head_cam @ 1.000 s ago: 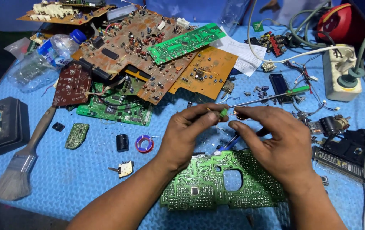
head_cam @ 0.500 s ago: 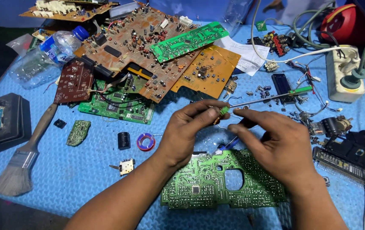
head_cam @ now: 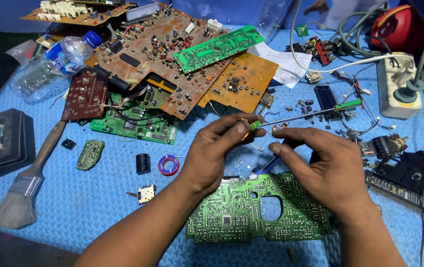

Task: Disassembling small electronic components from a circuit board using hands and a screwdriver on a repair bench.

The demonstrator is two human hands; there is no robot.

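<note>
At the centre of the frame the left hand (head_cam: pixel 217 148) pinches a small green part (head_cam: pixel 255 124) between thumb and forefinger, the fingers clamped together on it. What the part is I cannot tell: it is too small. It sits at the near end of a thin metal rod (head_cam: pixel 296 118) that runs up and right to a green handle (head_cam: pixel 346 105) — probably a slim screwdriver lying across the mat. Whether the part belongs to the rod or only lies against it is not clear.

The right hand (head_cam: pixel 321 168) hovers just beside it, forefinger and thumb curled close together near a small copper coil (head_cam: pixel 277 128); whether they grip anything is hidden. A fine wire loops down between the two hands.

Below both hands lies a green board (head_cam: pixel 232 222) with a cut-out hole, solder side up, on the blue mat (head_cam: pixel 98 207). To its left sit a black capacitor (head_cam: pixel 143 163), a solder spool (head_cam: pixel 168 164) and a small switch (head_cam: pixel 146 194); further left, a brush (head_cam: pixel 21 193) and a dark case (head_cam: pixel 1 143). Upper left holds a pile of boards (head_cam: pixel 172 54) and a plastic bottle (head_cam: pixel 58 62); upper right, a white power strip (head_cam: pixel 397 84) with cables.

The step looks like fine handling of a tiny part held over the board. It calls for a steady pinch and small movements, since the part could easily slip into the clutter.
</note>
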